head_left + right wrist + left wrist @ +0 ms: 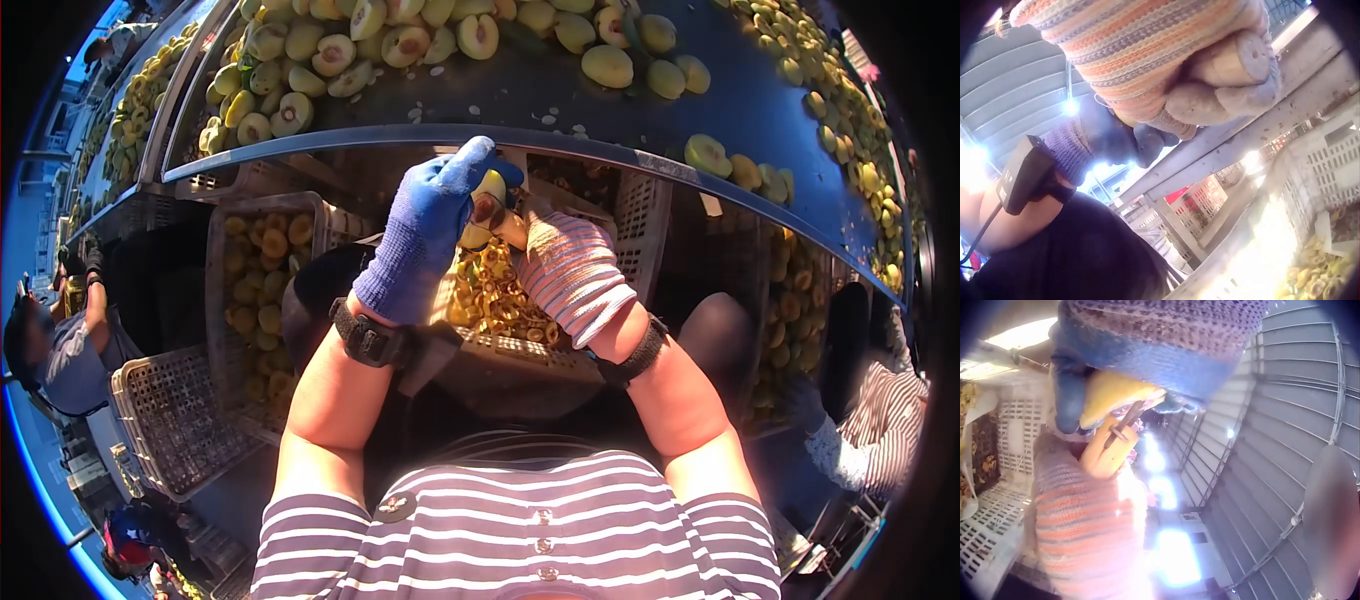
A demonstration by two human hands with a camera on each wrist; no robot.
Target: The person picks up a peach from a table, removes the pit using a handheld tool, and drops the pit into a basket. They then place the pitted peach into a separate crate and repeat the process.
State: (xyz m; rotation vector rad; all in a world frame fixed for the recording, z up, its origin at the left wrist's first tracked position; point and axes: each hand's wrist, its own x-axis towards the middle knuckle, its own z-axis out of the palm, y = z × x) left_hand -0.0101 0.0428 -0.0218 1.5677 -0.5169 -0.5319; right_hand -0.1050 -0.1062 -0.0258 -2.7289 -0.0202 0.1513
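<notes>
In a blue-coated glove, my left hand [425, 220] grips a yellow-green peach half [1110, 394], its cut side turned toward my right hand. My right hand [572, 262], in a striped knit glove, is curled round the wooden handle [1232, 61] of a pitting knife. The knife's narrow metal blade [1132, 415] meets the peach's cut face, its tip hidden there. Both hands are close together in front of the sorting table's metal edge. Below them lies a heap of cut peach scraps [495, 290] in a plastic crate [500, 348].
Halved peaches [405, 45] are piled on the dark sorting table [450, 105]. A crate of peach halves [265, 270] stands left of my knees, more halves [795, 300] at right. A perforated crate [180, 420] leans at far left. Other people [75, 345] work on both sides.
</notes>
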